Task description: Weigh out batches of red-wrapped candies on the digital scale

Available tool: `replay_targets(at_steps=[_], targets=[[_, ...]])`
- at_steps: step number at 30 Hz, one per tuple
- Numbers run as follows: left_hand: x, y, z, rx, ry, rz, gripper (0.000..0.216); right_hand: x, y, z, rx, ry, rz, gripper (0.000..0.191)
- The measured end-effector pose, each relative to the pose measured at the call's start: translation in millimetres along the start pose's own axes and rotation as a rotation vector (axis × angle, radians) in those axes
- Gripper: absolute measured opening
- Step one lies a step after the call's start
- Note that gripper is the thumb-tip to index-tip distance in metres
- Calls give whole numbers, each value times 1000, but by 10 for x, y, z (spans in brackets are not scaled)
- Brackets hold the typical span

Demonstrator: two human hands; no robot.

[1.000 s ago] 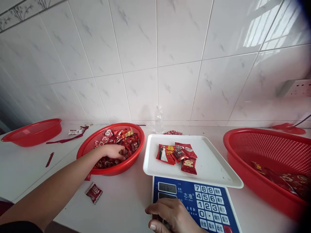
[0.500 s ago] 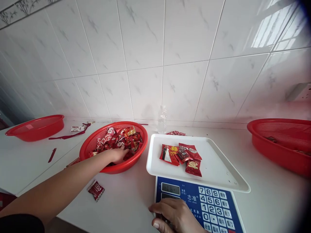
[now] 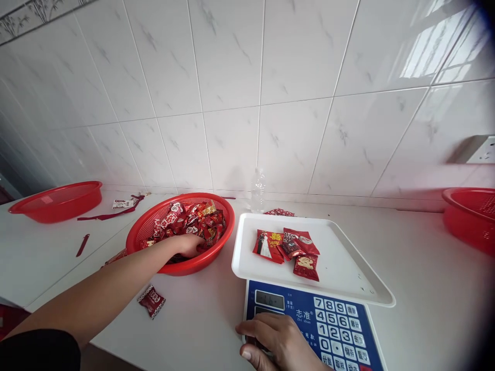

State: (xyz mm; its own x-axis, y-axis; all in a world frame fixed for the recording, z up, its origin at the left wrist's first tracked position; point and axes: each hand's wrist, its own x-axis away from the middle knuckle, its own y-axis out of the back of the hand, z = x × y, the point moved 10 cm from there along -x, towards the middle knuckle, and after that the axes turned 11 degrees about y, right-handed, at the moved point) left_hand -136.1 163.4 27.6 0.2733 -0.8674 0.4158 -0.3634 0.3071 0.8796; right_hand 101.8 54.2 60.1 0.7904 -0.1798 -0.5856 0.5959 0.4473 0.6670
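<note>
In the red basket [image 3: 204, 260], my left hand [image 3: 190, 245] lies among wrapped sweets [image 3: 192, 216]; my right hand [image 3: 284, 340] curls over the scale [image 3: 299, 296]. I cannot tell either grip. Light picking, scale unpressed, seems best.

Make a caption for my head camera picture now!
Left hand in a red basket of packets, right hand over a blue scale, more packets on its tray.

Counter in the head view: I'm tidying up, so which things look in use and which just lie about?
Seemingly in use:
scale, right hand on it
white tray and its red packets
middle basket of wrapped sweets, left hand inside

Apparently lying about:
clear bottle
dark red strap
short red strip
far-left basket
loose wrapped sweet
far-right basket (use unclear)
</note>
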Motion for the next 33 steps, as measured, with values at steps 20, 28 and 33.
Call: replay_targets(at_steps=[20,28,33], targets=[[200,525,112,663,-18,-19,45,-16,16,31,59,36,-23,47],[202,599,117,920,-12,-42,49,-31,61,74,76,50,-45,47],[236,617,50,965,1,-70,48,-21,81,89,87,69,-66,47]])
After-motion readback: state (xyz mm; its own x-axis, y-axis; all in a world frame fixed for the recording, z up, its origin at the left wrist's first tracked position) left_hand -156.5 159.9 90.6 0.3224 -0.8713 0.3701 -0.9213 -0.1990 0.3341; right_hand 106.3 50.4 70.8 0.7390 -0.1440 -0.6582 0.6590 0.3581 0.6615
